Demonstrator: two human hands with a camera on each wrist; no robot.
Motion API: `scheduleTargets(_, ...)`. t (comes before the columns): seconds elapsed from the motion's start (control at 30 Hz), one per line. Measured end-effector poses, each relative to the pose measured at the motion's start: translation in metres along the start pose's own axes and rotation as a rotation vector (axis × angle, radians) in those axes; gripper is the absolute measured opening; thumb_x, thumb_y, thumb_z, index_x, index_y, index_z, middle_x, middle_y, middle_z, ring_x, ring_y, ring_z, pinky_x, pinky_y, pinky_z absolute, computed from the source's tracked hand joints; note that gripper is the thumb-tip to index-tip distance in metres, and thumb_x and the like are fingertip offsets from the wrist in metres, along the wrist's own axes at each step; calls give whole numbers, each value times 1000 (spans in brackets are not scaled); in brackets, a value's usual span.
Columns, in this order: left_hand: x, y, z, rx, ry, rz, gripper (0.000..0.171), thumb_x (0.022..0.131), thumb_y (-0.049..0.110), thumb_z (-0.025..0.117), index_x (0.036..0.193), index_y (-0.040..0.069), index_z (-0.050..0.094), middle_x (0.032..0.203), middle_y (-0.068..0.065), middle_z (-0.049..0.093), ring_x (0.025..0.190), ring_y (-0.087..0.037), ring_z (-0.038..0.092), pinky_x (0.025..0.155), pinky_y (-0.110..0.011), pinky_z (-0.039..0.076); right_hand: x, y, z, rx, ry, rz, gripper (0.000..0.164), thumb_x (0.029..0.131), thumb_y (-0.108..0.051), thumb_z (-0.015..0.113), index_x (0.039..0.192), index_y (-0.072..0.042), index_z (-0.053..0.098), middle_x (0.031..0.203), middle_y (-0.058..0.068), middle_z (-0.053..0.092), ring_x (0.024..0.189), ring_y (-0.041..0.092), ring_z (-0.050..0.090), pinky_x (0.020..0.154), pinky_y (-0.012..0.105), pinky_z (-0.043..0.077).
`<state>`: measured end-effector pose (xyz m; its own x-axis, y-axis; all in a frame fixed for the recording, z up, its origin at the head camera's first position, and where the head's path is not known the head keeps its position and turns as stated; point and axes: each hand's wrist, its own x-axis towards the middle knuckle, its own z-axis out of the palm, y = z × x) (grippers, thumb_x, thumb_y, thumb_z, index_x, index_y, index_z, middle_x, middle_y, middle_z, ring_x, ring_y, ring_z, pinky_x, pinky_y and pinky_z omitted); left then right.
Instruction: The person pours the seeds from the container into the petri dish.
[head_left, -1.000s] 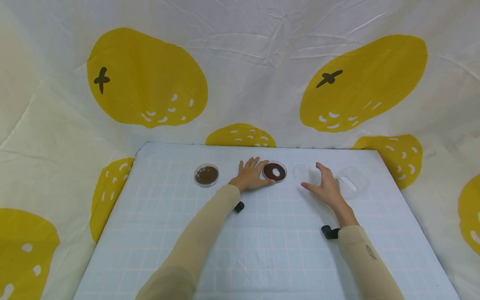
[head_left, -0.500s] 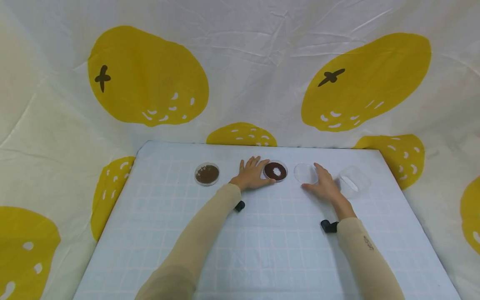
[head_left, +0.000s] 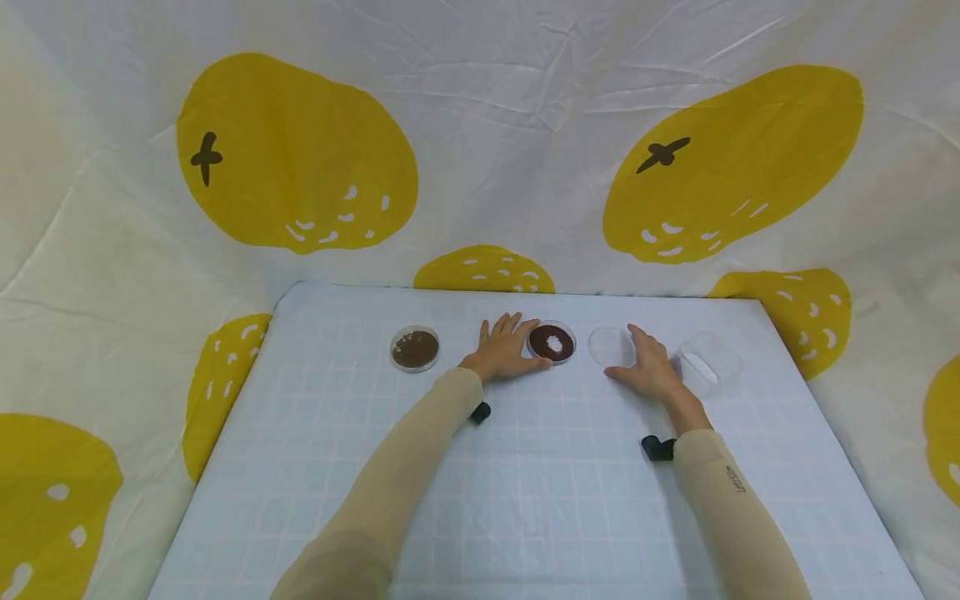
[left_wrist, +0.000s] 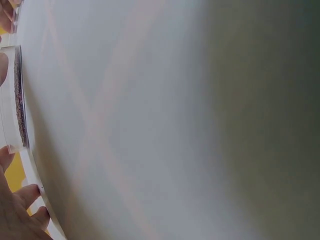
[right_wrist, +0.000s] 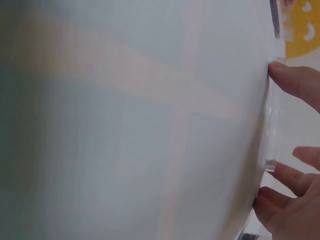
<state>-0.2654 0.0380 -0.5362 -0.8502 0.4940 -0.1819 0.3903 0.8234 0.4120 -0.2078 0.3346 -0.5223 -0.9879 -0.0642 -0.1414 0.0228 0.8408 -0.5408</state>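
In the head view my left hand (head_left: 501, 354) spreads beside a round petri dish (head_left: 551, 342) of dark brown granules with a white heap in its middle. Its thumb and index finger grip the rim from opposite sides; the other fingers fan out on the table. The dish's side wall and dark layer show at the edge of the left wrist view. My right hand (head_left: 651, 364) holds a clear, shallow petri dish (head_left: 606, 347) by its rim. The right wrist view shows thumb (right_wrist: 287, 75) and fingers at opposite ends of this clear dish, which lies flat, low at the table.
A second petri dish (head_left: 415, 348) with brown granules and pale bits stands to the left. On the right is a clear plastic container (head_left: 726, 360) with a white strip in it. A pale checked cloth covers the table (head_left: 525, 500); a patterned sheet (head_left: 510, 167) hangs behind.
My right hand has closed in on the clear dish, its fingers moving slightly left onto the rim. The left hand and its dish stay put, apart from a small shift of the head view.
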Motion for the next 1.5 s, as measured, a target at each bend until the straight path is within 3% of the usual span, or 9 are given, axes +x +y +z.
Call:
scheduleTargets(0.27,0,1,-1,-4,10,10,91,85,77,55,159,35,23,167,-7,13,152,-29,5,116,-60,-3,-2,0,0,47,16,-3,102,85,-28,81,157,2,16,153,32,29,139,50,25,110,64,25)
scheduleTargets(0.53,0,1,0,11,3,2,93,84,80,52,159,35,21,167,-6,12,152,-29,5,116,-61,-3,-6,-5,-1,114,13,-78,102,83,-24,84,156,2,17,152,33,32,140,49,26,112,62,24)
scheduleTargets(0.87,0,0,1,4,9,3,94,84,81,51,159,34,22,167,-6,13,152,-28,5,116,-60,-3,-7,-11,0,145,-14,-63,104,82,-25,85,159,-5,17,156,27,29,144,45,23,113,62,23)
scheduleTargets(1.5,-3,2,-2,0,8,0,93,84,80,53,159,33,24,167,-6,14,152,-29,6,116,-61,-2,-11,-20,-1,261,55,-181,99,82,-33,85,156,-5,27,156,20,34,138,39,36,107,55,38)
